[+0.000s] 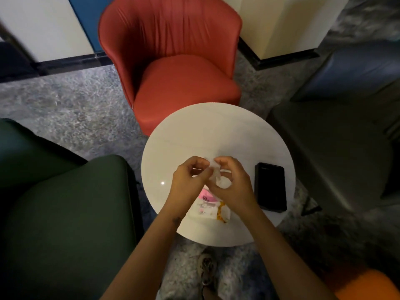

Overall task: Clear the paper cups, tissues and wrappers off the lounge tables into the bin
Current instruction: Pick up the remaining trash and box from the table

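Over the round white table (pixel 194 131) my left hand (pixel 188 180) and my right hand (pixel 231 185) meet, fingers curled, both holding a crumpled white tissue (pixel 217 176) between them. Under my wrists lies a white wrapper with pink print (pixel 205 205), and beside it a white and orange wrapper (pixel 224 213). Part of the tissue is hidden inside my right palm. No bin is in view.
A black phone (pixel 271 187) lies on the table's right side. A red armchair (pixel 173 61) stands behind the table, a dark green chair (pixel 65 213) at left, a grey sofa (pixel 335 137) at right and an orange seat (pixel 368 286) at bottom right. My shoe (pixel 208 271) is below the table.
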`<state>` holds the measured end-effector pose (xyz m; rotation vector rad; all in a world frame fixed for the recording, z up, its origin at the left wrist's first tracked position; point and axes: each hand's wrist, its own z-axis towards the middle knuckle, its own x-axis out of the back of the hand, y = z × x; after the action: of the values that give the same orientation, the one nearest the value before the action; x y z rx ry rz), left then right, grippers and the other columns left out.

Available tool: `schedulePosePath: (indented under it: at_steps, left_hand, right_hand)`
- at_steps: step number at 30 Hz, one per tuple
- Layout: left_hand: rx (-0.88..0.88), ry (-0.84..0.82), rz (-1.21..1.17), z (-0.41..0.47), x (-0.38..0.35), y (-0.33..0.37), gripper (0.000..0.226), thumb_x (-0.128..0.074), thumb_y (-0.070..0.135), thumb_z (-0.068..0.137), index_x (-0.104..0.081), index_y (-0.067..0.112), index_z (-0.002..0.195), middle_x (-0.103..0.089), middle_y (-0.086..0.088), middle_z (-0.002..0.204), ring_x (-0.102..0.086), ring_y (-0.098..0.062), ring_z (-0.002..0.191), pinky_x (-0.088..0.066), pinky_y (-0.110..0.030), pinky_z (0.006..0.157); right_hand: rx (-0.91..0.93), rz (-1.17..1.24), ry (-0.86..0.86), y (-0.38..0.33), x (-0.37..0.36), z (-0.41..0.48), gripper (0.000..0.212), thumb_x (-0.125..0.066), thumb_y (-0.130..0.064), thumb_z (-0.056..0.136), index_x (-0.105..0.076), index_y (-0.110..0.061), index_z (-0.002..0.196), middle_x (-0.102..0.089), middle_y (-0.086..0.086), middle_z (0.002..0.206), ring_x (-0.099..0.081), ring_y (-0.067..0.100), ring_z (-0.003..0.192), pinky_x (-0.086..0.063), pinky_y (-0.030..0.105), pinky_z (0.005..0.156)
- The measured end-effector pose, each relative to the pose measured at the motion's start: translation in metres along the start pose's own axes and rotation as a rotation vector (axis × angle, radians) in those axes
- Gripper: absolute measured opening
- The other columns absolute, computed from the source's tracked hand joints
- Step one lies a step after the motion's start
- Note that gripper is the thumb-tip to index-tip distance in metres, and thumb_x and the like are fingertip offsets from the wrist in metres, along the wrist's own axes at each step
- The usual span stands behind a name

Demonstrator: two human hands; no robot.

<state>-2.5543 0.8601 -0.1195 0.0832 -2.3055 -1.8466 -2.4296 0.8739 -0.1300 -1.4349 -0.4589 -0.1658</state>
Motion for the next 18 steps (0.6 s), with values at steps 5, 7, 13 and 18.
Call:
schedulePosePath:
  at_steps: [5, 7, 13, 18]
  left_hand:
    - [0.057, -0.014, -0.052, 0.027, -0.012, -0.011, 0.027, -0.046, 0.002, 0.089, -0.069, 0.014, 0.086, -0.071, -0.003, 0.086, -0.067, -0.020, 0.083, -0.056, -0.028, 0.074]
    - [0.059, 0.070, 0.054, 0.036, -0.009, -0.022, 0.026, -0.048, 0.004, 0.089, -0.067, 0.021, 0.083, -0.070, 0.004, 0.085, -0.065, -0.017, 0.084, -0.053, -0.025, 0.073]
    - [0.083, 0.089, 0.369, 0.052, -0.011, -0.065, 0.013, -0.065, 0.020, 0.085, -0.060, 0.030, 0.092, -0.061, 0.011, 0.098, -0.057, -0.005, 0.087, -0.041, -0.007, 0.068]
    - [0.071, 0.056, 0.453, 0.066, -0.022, -0.092, 0.027, -0.068, 0.022, 0.084, -0.061, 0.020, 0.110, -0.056, 0.002, 0.110, -0.052, -0.009, 0.093, -0.041, -0.021, 0.076]
  right_hand:
    - [-0.023, -0.080, 0.097, 0.044, 0.008, 0.032, 0.022, -0.069, -0.005, 0.079, -0.057, -0.023, 0.085, -0.058, -0.016, 0.079, -0.058, 0.007, 0.074, -0.044, 0.008, 0.066]
    - [-0.074, -0.093, 0.122, 0.059, 0.006, 0.038, 0.017, -0.070, -0.006, 0.077, -0.060, -0.018, 0.083, -0.059, -0.017, 0.075, -0.059, 0.005, 0.072, -0.046, 0.016, 0.067]
    - [-0.171, -0.215, 0.096, 0.098, -0.016, 0.047, 0.015, -0.072, -0.020, 0.078, -0.062, -0.016, 0.089, -0.069, -0.001, 0.085, -0.062, 0.023, 0.087, -0.040, 0.033, 0.086]
    - [-0.134, -0.476, 0.065, 0.118, -0.029, 0.048, 0.014, -0.073, -0.027, 0.075, -0.067, -0.018, 0.085, -0.063, 0.002, 0.094, -0.049, 0.025, 0.098, -0.012, 0.022, 0.070]
